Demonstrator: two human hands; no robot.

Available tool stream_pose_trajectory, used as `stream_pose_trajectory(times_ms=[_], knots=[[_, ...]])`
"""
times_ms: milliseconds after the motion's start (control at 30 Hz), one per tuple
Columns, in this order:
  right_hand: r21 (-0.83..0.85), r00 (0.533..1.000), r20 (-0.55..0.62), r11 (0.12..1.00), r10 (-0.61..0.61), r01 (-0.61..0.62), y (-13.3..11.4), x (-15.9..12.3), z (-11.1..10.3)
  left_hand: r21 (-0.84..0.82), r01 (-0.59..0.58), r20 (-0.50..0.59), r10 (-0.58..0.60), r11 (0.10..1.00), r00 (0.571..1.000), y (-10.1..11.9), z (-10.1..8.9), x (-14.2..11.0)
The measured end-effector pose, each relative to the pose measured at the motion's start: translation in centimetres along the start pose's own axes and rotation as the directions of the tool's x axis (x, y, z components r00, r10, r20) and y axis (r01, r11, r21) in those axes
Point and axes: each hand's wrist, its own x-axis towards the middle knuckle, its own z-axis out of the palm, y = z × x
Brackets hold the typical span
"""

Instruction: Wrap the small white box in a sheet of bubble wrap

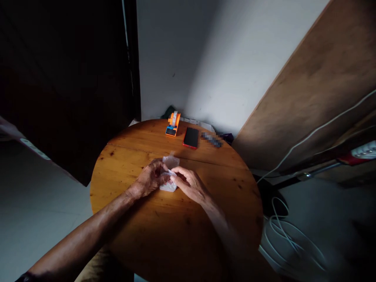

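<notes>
A small clear plastic bag (168, 187) lies at the middle of a round wooden table (123, 164), its far end crumpled and pale. From the left, my left hand (149, 178) pinches the bag's middle between thumb and fingers. Opposite it, my right hand (189, 183) grips the same part with its thumb and forefinger, the fingertips of both hands close together. Something reddish shows through the plastic near the left thumb, too small to make out.
Behind the bag stand an orange tape dispenser (173, 124) and a phone (190, 138) with a red edge. A pixelated object (212, 140) lies right of the phone. White wall (188, 58) rises behind the table. White cable (282, 229) coils on the floor at right.
</notes>
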Motion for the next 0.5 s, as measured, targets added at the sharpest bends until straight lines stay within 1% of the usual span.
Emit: stream_pose_trajectory(times_ms=[100, 200, 267, 333, 400, 467, 500], knots=[[-0.022, 1.0, 0.024, 1.0, -0.01, 0.011, -0.1, 0.0, -0.1, -0.067, -0.005, 0.021, 0.007, 0.998, 1.0, 0.4, -0.1, -0.1], [-0.008, 1.0, 0.019, 1.0, -0.012, 0.012, -0.2, 0.0, -0.2, 0.018, -0.022, 0.009, 0.022, 1.0, 1.0, 0.8, -0.2, -0.1], [0.031, 1.0, 0.005, 1.0, 0.002, -0.002, -0.1, 0.1, -0.2, 0.065, 0.001, 0.008, -0.002, 0.998, 1.0, 0.8, -0.3, 0.0], [0.074, 0.998, -0.049, 0.997, 0.034, -0.031, 0.5, 0.2, -0.4, 0.075, 0.017, -0.003, -0.017, 0.997, 1.0, 0.7, -0.3, 0.1], [0.111, 0.983, -0.152, 0.99, 0.101, -0.085, 1.6, 0.5, -0.5, 0.072, 0.018, -0.01, -0.018, 0.997, 1.0, 0.5, -0.3, 0.2], [0.172, 0.944, -0.245, 0.968, 0.222, -0.183, 2.9, 1.0, -0.7, 0.075, 0.021, -0.02, -0.02, 0.997, 1.0, 0.4, -0.2, 0.2], [0.217, 0.919, -0.262, 0.946, 0.295, -0.242, 3.5, 1.3, -0.8, 0.076, 0.021, -0.027, -0.019, 0.997, 0.999, 0.3, -0.2, 0.2]])
